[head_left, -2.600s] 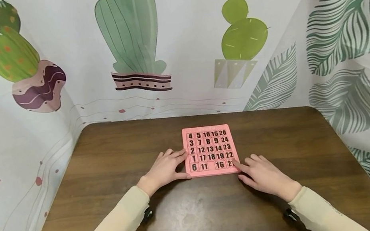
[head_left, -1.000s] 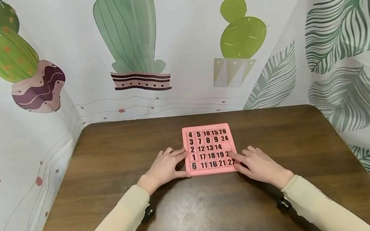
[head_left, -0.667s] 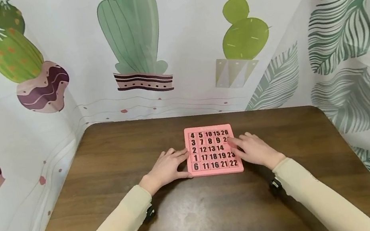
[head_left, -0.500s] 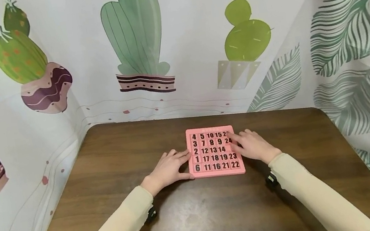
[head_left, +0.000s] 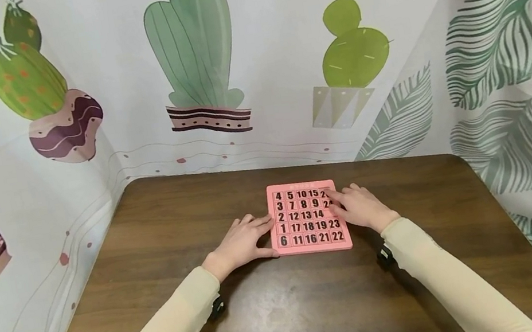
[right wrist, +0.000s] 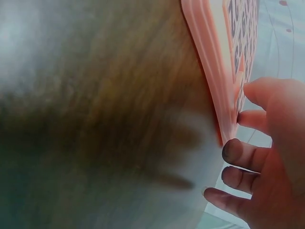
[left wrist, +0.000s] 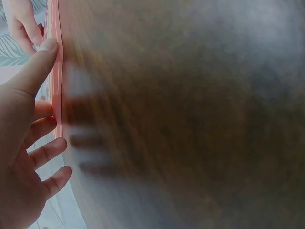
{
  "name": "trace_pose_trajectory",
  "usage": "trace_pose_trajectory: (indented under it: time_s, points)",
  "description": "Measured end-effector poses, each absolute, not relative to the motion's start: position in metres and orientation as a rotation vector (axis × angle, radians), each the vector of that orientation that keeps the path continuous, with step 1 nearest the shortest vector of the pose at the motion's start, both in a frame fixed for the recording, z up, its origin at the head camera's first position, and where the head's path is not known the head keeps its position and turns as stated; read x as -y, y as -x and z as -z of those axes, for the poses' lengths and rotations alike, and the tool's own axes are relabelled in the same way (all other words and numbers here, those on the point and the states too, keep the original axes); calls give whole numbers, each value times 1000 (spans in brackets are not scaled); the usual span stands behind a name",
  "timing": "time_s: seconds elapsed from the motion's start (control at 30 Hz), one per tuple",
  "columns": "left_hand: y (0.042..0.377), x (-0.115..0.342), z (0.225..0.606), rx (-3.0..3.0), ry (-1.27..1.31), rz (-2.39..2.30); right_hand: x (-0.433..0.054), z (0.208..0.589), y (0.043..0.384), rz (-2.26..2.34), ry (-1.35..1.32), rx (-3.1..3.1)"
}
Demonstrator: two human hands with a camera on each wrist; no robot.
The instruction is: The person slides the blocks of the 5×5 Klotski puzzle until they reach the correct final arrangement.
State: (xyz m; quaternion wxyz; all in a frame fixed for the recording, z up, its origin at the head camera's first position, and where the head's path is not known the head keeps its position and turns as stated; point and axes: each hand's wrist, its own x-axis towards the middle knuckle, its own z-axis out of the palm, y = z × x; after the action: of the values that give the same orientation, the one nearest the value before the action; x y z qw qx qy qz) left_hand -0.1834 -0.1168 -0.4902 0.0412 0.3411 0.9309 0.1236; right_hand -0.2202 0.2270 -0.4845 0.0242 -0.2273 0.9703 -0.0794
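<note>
A pink number sliding puzzle (head_left: pixel 310 248) lies flat on the table, with black numbers on its square tiles. My left hand (head_left: pixel 242 243) rests at its left side, thumb at the near corner and index finger against the edge; the left wrist view shows both touching the pink rim (left wrist: pixel 56 76). Over the right column is my right hand (head_left: pixel 364 209), its index fingertip on the top-right tile, partly covering the 20. Below that, the 24 tile (head_left: pixel 328 204) sits slightly low. A gap without a tile shows right of the 14, partly hidden by the right thumb.
The brown wooden table (head_left: pixel 278 309) extends around the puzzle. Behind it hangs a white cloth (head_left: pixel 270 26) printed with cacti and leaves. Dark devices are strapped at the left wrist (head_left: pixel 217 307) and right wrist (head_left: pixel 385 256).
The 21 and 22 tiles moved into the bottom row, then 23 moved down, leaving the gap beside 14. My right hand moved up the right column; tiles 20 and 24 shifted slightly down. The left hand stays.
</note>
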Motion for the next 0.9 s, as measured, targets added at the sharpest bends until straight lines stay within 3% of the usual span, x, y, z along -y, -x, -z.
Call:
trace_pose_trajectory:
  time_s: [0.6, 0.9]
  points:
    - [184, 118, 490, -2838, -1048, -394, -225, 482, 196, 229, 722, -3000]
    - [184, 117, 489, -2840, -1060, -371, -206, 473, 207, 174, 802, -3039]
